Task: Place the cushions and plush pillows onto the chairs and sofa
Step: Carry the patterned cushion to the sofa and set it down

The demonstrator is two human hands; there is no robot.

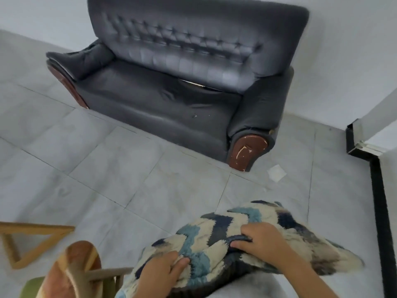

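Grey tiled floor (111, 160), dark sofa (171, 87) against white wall (343, 50)

Plush pillow (225, 244) lower edge cut by frame bottom; both forearms run off there too. Wooden chair (32, 244) at lower left only partly in frame, its brown-and-green cushion (71, 274) blurred.
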